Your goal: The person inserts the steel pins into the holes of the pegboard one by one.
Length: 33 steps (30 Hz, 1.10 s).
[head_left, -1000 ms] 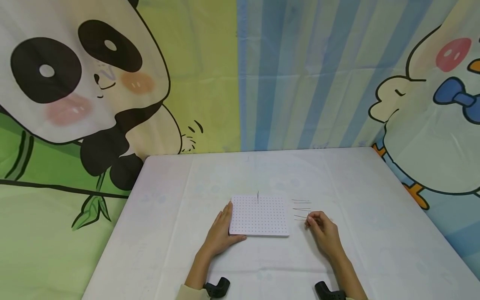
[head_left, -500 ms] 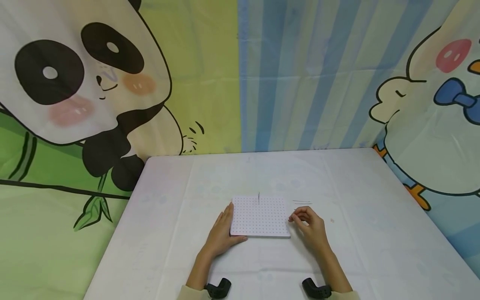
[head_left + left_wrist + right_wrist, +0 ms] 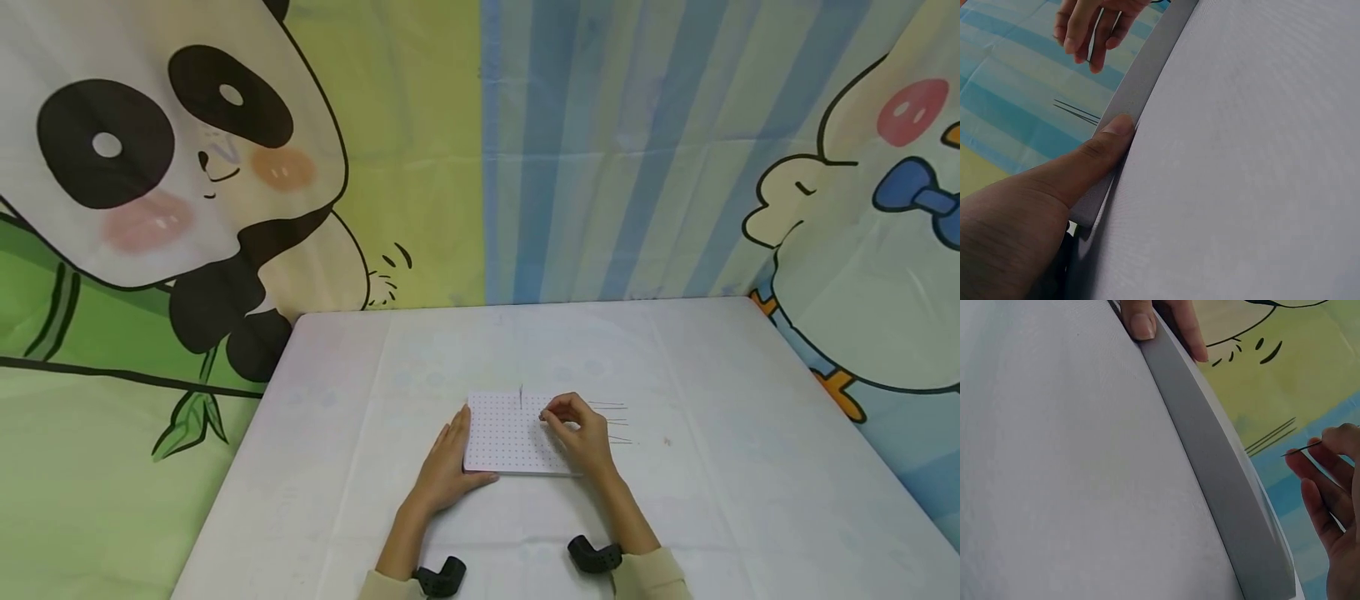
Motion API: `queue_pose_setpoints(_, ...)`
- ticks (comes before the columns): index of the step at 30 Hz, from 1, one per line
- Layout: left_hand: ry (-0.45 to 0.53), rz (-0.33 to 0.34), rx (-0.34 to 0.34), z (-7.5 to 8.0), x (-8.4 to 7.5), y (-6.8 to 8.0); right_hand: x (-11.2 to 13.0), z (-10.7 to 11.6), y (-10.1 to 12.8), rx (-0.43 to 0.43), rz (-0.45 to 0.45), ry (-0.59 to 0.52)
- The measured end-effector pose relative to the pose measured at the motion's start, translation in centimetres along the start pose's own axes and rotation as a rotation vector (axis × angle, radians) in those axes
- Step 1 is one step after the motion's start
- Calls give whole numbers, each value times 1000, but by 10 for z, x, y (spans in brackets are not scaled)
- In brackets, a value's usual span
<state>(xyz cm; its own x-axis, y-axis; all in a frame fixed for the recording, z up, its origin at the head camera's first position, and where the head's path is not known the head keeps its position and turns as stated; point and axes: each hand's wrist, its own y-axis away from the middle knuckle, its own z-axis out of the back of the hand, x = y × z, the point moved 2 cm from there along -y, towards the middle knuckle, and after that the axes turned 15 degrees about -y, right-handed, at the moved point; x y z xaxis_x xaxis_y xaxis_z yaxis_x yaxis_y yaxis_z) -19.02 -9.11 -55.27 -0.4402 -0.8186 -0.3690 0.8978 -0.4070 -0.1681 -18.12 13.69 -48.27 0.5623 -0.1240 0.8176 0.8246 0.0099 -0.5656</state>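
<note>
A white board (image 3: pixel 498 442) with a grid of small holes lies flat on the table. My left hand (image 3: pixel 442 467) rests at its near left corner, straight fingers along the left side and thumb (image 3: pixel 1107 144) against the front edge. Over the right part of the board, my right hand (image 3: pixel 585 437) pinches a thin dark needle (image 3: pixel 1302 449) between thumb and fingers, its tip apart from the board's face in the right wrist view. At the back edge, thin upright needles (image 3: pixel 521 397) stand close together in the board. Their lower ends are hidden in both wrist views.
Several loose needles (image 3: pixel 609 407) lie on the white-covered table (image 3: pixel 720 483) to the right of the board, partly behind my right hand. Printed cloth (image 3: pixel 405 150) hangs behind the table. Black wrist mounts (image 3: pixel 592 554) sit on my forearms.
My right hand has moved left from the loose needles to above the board, carrying the needle. The left hand keeps its place at the board's corner.
</note>
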Motion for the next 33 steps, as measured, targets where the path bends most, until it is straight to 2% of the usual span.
queue_pose_setpoints(3, 4, 6, 9, 1, 0, 0, -5, -9, -3, -22, -4, -18)
queue_pose_setpoints(10, -11, 26, 44, 0, 1, 0, -46, -21, -2, -98, -47, 18)
queue_pose_setpoints(12, -16, 23, 43, 0, 0, 0, -41, -24, -4, -108, -69, 21)
queue_pose_setpoints(17, -21, 22, 48, 1, 0, 0, -46, -27, -4, -110, -110, 9)
queue_pose_setpoints(19, -23, 23, 49, 1, 0, 0, -57, -26, -2, -109, -109, 4)
queue_pose_setpoints(33, -35, 22, 46, 0, 1, -1, -58, -29, -3, -69, -94, 53)
